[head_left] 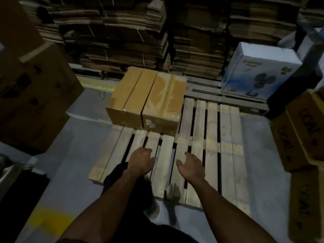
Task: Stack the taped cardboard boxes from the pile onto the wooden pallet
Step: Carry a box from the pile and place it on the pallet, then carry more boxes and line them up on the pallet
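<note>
Two taped brown cardboard boxes stand side by side on the far left corner of the wooden pallet [213,137]. The left box [126,95] and the right box [164,100] touch along their long sides; shiny clear tape runs over their tops. My left hand [140,161] and my right hand [191,166] hover over the pallet's near slats, a short way in front of the boxes. Both hands hold nothing, fingers loosely bent. Neither hand touches a box.
Large brown boxes [35,95] stand at the left. More brown boxes with black writing [301,130] are piled at the right. A white fan carton [259,71] sits behind the pallet, before stacks of flattened cardboard [133,32]. My foot rests on the pallet's near edge.
</note>
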A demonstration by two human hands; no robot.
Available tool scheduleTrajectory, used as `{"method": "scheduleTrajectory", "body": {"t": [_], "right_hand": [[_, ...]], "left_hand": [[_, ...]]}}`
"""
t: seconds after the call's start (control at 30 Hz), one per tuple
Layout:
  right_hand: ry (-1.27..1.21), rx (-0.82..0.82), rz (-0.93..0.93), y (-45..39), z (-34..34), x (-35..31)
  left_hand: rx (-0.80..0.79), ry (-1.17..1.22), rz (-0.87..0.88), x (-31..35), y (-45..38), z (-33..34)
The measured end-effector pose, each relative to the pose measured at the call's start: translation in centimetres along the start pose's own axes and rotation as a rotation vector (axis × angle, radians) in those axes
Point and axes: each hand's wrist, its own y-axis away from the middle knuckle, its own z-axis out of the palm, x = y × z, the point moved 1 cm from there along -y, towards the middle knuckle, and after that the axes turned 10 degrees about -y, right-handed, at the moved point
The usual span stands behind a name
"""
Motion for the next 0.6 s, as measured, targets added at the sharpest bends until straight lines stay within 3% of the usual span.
{"method": "scheduleTrajectory", "body": {"t": [0.23,0.6], "right_hand": [[-0.036,0.042,0.015,7.1,1.8,-0.2],[-0.129,0.251,0.157,15.7,5.8,0.0]], "left_hand": [[-0.012,0.068,-0.044,-1.5,7.0,-0.7],[-0.029,0.11,0.205,-3.8,11.6,-0.6]]}}
